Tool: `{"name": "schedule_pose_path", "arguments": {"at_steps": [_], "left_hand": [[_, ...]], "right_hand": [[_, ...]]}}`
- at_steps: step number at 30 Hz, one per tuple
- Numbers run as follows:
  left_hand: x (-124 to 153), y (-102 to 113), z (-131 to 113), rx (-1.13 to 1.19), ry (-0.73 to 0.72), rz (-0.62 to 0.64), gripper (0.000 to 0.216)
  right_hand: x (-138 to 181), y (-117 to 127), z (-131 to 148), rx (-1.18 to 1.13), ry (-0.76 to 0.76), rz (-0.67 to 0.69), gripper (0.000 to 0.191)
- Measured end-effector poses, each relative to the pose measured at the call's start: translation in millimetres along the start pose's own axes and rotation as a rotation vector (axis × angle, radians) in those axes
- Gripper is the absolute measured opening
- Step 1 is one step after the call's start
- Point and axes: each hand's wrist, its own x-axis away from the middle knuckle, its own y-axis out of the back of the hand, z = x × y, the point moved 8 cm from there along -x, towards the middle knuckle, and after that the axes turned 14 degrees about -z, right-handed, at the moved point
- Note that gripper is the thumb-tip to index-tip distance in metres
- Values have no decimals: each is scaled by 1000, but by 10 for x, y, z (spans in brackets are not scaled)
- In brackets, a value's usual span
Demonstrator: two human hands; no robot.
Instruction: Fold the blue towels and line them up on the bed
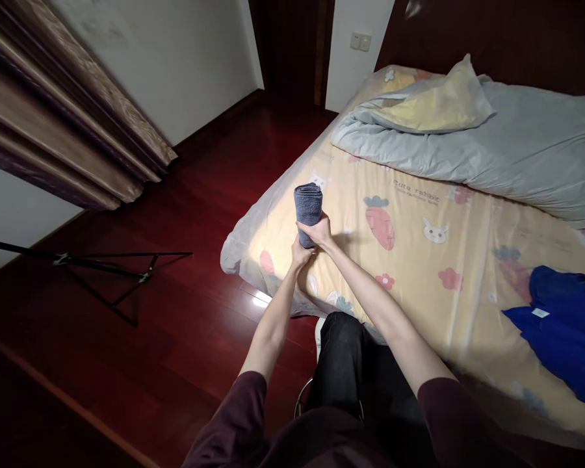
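Observation:
A rolled blue-grey towel (309, 203) stands roughly upright above the near left corner of the bed, its coiled end facing up. My left hand (302, 253) is closed around its lower end. Higher up, my right hand (318, 231) wraps the roll from the right, with the thumb across its front. Beneath the hands lies a yellow bedsheet (409, 260) printed with carrots, rabbits and flowers. Whether the towel's bottom touches the sheet I cannot tell.
A blue garment (568, 331) lies on the bed at right. A folded grey quilt (526, 136) and a yellow pillow (436, 107) are by the headboard. On the left, a black tripod (127, 276) stands on the red floor, near curtains (73, 123).

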Motion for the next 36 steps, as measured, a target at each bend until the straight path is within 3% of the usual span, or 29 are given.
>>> {"name": "schedule_pose_path", "arguments": {"at_steps": [11,17,21,24,27,29,31,33,36], "left_hand": [[-16,2,82,9,-36,-26,59],[-2,-53,30,58,-13,-1,75],[0,96,-104,64,-78,6,120],[113,602,-173,19,-136,-63,153],[526,1306,-216,-28,-213,-147,156],[1014,1721,-242,-46,-266,-229,141],[1625,1945,-232,-56,-266,-285,101],[2276,1889,-203,-70,-242,-222,56],[3230,1331,-195,-150,-289,215,28]], "right_hand": [[50,52,-88,3,-67,-40,56],[63,5,-120,27,-71,-19,79],[19,133,67,-24,81,17,110],[28,601,182,11,200,-35,122],[287,1340,91,77,224,-143,121],[682,1908,-123,106,165,-246,118],[1264,2463,-425,118,63,-348,112],[1971,2960,-735,123,-56,-425,100],[3042,3627,-1056,145,-254,-596,64]]}}
